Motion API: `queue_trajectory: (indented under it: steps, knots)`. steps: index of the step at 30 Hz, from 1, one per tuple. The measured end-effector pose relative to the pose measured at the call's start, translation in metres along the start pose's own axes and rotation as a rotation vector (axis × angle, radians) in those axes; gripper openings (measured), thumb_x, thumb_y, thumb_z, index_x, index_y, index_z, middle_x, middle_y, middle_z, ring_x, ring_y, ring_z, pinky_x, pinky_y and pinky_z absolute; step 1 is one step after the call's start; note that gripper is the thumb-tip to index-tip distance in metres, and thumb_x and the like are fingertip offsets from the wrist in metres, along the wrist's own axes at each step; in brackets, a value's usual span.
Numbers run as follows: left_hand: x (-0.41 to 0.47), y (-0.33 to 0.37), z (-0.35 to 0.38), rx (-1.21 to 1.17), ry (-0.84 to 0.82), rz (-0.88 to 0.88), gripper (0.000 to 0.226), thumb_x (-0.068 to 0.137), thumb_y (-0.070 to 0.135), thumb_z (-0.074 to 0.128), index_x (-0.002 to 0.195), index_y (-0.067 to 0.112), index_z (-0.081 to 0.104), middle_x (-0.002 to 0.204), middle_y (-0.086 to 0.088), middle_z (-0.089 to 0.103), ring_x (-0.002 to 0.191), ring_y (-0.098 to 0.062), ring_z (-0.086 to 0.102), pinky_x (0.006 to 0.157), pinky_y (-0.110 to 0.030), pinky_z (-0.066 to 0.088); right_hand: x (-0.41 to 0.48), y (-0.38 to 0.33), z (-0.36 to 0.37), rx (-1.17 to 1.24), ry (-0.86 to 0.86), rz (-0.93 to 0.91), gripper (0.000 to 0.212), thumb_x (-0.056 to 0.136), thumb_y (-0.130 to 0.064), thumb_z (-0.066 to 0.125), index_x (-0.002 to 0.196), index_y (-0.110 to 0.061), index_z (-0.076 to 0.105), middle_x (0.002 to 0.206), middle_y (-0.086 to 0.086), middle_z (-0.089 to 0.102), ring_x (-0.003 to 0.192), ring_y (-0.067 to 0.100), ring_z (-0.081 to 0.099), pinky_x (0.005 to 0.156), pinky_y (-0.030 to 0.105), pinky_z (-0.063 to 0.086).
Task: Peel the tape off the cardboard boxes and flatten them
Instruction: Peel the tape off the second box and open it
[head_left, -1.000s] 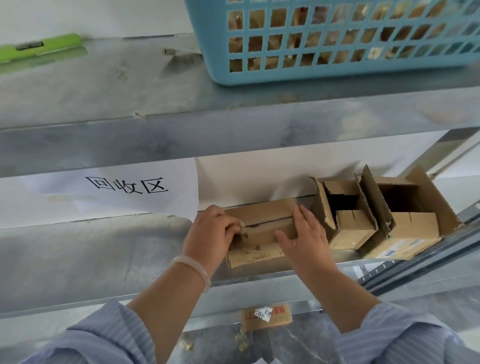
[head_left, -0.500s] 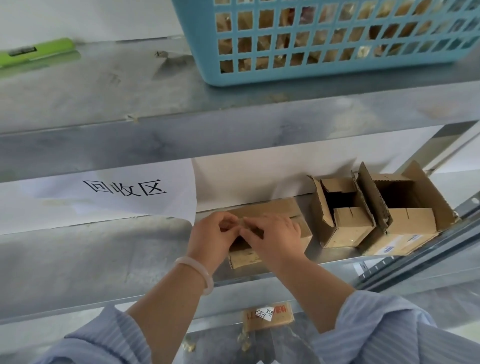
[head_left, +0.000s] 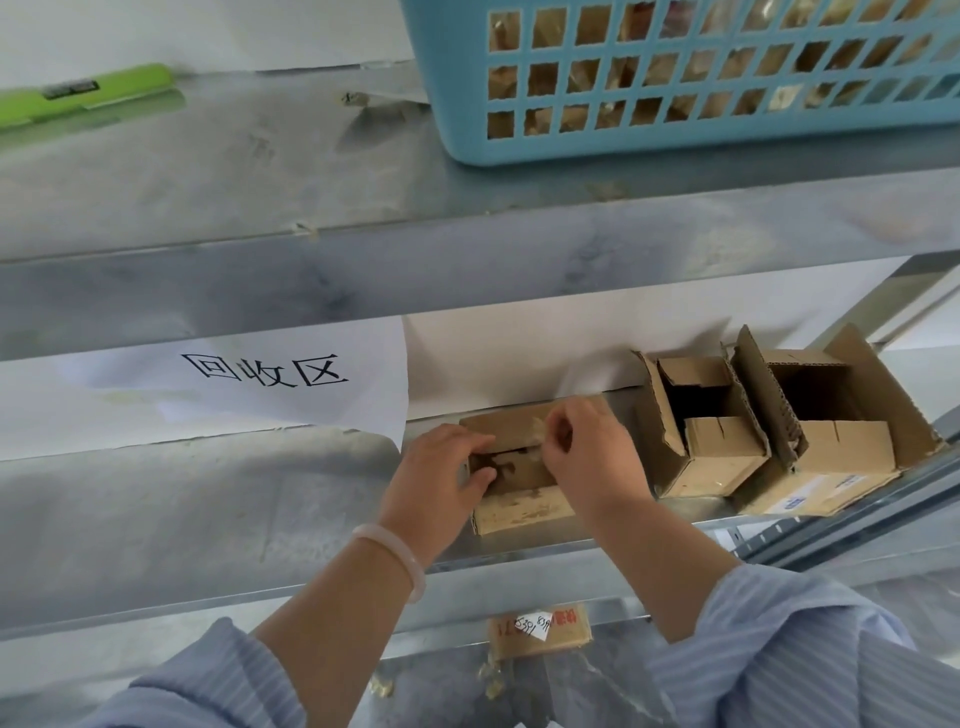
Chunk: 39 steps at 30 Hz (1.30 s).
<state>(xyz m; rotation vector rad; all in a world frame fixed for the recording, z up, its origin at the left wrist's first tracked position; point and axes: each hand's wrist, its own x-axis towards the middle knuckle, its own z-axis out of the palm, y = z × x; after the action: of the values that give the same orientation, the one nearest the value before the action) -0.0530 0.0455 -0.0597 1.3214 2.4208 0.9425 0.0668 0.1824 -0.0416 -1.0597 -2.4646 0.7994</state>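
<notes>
Brown boxes (head_left: 722, 447), blue basket (head_left: 675, 149), striped sleeves (head_left: 789, 654).

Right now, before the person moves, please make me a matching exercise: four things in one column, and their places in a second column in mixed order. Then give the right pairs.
Things
1. blue basket
2. green tool
3. white bracelet
4. taped cardboard box

Places
a. on the left wrist
b. upper shelf, far left
c. lower shelf, gripped by the left hand, its tape pinched by the right hand
d. upper shelf, right side

Pairs: 1-d, 2-b, 3-a, 4-c
</notes>
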Motion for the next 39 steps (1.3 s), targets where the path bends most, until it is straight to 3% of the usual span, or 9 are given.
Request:
queue_trajectory:
  steps: [5, 9, 11, 18, 25, 30, 33, 37, 39]
  knots:
    - [0.001, -0.002, -0.001, 0.17, -0.033, 0.064, 0.031, 0.092, 0.032, 0.059, 0.122, 0.029, 0.065, 0.138, 0.009, 0.049, 0.128, -0.016, 0.04, 0.111, -0.031, 0.027, -0.008, 0.001, 0.004, -0.075, -0.086, -0.194, 0.019, 0.095, -0.027, 0.057, 0.105, -0.021, 0.072, 0.1, -0.004, 0.062, 0.092, 0.012, 0.054, 0.084, 0.029, 0.049]
    - [0.005, 0.003, -0.003, 0.211, -0.033, 0.095, 0.032, 0.09, 0.029, 0.062, 0.122, 0.026, 0.066, 0.136, 0.008, 0.052, 0.129, -0.017, 0.04, 0.11, -0.028, 0.023, -0.006, -0.004, 0.001, -0.023, -0.121, -0.058, 0.029, 0.096, -0.03, 0.055, 0.123, -0.028, 0.064, 0.114, -0.005, 0.065, 0.102, 0.012, 0.057, 0.089, 0.023, 0.047]
    - [0.006, 0.007, -0.003, 0.209, -0.031, 0.084, 0.037, 0.089, 0.029, 0.061, 0.126, 0.024, 0.062, 0.136, 0.008, 0.051, 0.13, -0.015, 0.037, 0.11, -0.025, 0.02, -0.003, -0.007, 0.001, -0.018, -0.144, 0.021, 0.036, 0.092, -0.031, 0.061, 0.129, -0.031, 0.057, 0.115, -0.006, 0.063, 0.098, 0.012, 0.059, 0.087, 0.028, 0.052]
    - [0.0, -0.001, 0.004, 0.337, -0.08, 0.098, 0.05, 0.095, 0.048, 0.043, 0.141, 0.027, 0.046, 0.144, 0.01, 0.037, 0.136, -0.012, 0.029, 0.115, -0.03, 0.022, -0.002, -0.016, 0.004, -0.126, -0.136, 0.064, 0.01, 0.09, -0.032, 0.062, 0.094, -0.025, 0.056, 0.098, -0.007, 0.051, 0.091, 0.013, 0.051, 0.086, 0.03, 0.048]
    - [-0.001, 0.001, 0.002, 0.413, -0.09, 0.126, 0.054, 0.096, 0.052, 0.03, 0.142, 0.026, 0.044, 0.146, 0.008, 0.037, 0.138, -0.016, 0.03, 0.117, -0.038, 0.023, -0.003, -0.003, -0.02, -0.086, 0.019, 0.005, 0.018, 0.087, -0.016, 0.063, 0.076, -0.019, 0.048, 0.078, -0.004, 0.052, 0.07, 0.014, 0.05, 0.065, 0.026, 0.045]
    - [-0.002, 0.005, 0.001, 0.4, -0.091, 0.117, 0.048, 0.096, 0.045, 0.044, 0.139, 0.024, 0.049, 0.143, 0.006, 0.041, 0.135, -0.016, 0.034, 0.116, -0.037, 0.024, -0.013, -0.003, -0.009, -0.244, -0.104, -0.16, 0.013, 0.095, -0.024, 0.054, 0.087, -0.016, 0.061, 0.084, -0.005, 0.051, 0.082, 0.016, 0.051, 0.07, 0.027, 0.041]
    - [0.002, 0.009, -0.001, 0.406, -0.102, 0.098, 0.048, 0.094, 0.045, 0.045, 0.139, 0.029, 0.046, 0.142, 0.01, 0.039, 0.132, -0.014, 0.033, 0.114, -0.031, 0.022, -0.01, -0.006, -0.013, -0.199, -0.165, -0.058, 0.029, 0.098, -0.037, 0.048, 0.081, -0.02, 0.062, 0.075, -0.006, 0.052, 0.072, 0.012, 0.049, 0.067, 0.025, 0.039]
    - [0.006, 0.014, 0.001, 0.402, -0.105, 0.063, 0.051, 0.092, 0.051, 0.043, 0.14, 0.034, 0.044, 0.141, 0.011, 0.036, 0.131, -0.013, 0.031, 0.113, -0.031, 0.024, -0.007, 0.0, -0.016, -0.06, -0.12, 0.078, 0.022, 0.09, -0.034, 0.065, 0.108, -0.021, 0.067, 0.107, -0.004, 0.055, 0.095, 0.014, 0.056, 0.09, 0.029, 0.048]
    - [0.004, 0.015, 0.003, 0.42, -0.106, 0.056, 0.054, 0.091, 0.057, 0.04, 0.141, 0.034, 0.043, 0.142, 0.011, 0.033, 0.133, -0.013, 0.028, 0.113, -0.032, 0.022, -0.004, 0.002, -0.015, -0.095, -0.145, 0.123, 0.021, 0.086, -0.038, 0.068, 0.099, -0.023, 0.065, 0.109, -0.005, 0.052, 0.098, 0.014, 0.053, 0.094, 0.032, 0.047]
